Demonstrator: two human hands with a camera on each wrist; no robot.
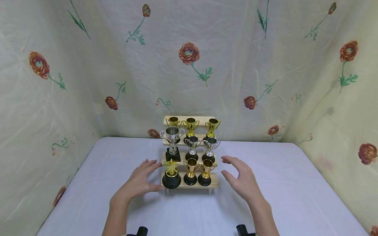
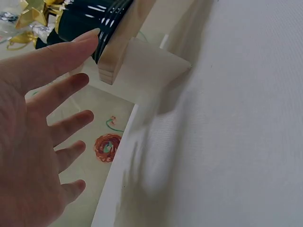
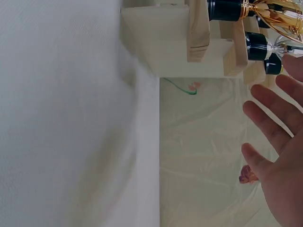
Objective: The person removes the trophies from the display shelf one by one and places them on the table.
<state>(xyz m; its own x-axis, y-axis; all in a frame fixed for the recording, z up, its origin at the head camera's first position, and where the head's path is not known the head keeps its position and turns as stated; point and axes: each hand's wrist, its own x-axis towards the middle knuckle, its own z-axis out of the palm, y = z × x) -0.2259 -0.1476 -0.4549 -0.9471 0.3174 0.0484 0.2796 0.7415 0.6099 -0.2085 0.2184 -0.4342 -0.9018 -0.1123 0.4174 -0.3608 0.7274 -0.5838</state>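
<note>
A stepped wooden display stand holds rows of small trophies. Its front step carries a gold star trophy on a black base at the left, beside two copper-gold cups. Behind them are a larger silver cup and two smaller silver cups; gold cups form the row farther back. My left hand is spread at the stand's left end, its thumb tip right by the star trophy's base. To the right of the stand, my right hand hovers with fingers extended and apart, holding nothing.
A white cloth-covered table supports the stand, which is near its back edge. Flower-printed curtain fabric hangs behind and on both sides. White side supports hold up the stand's wooden steps.
</note>
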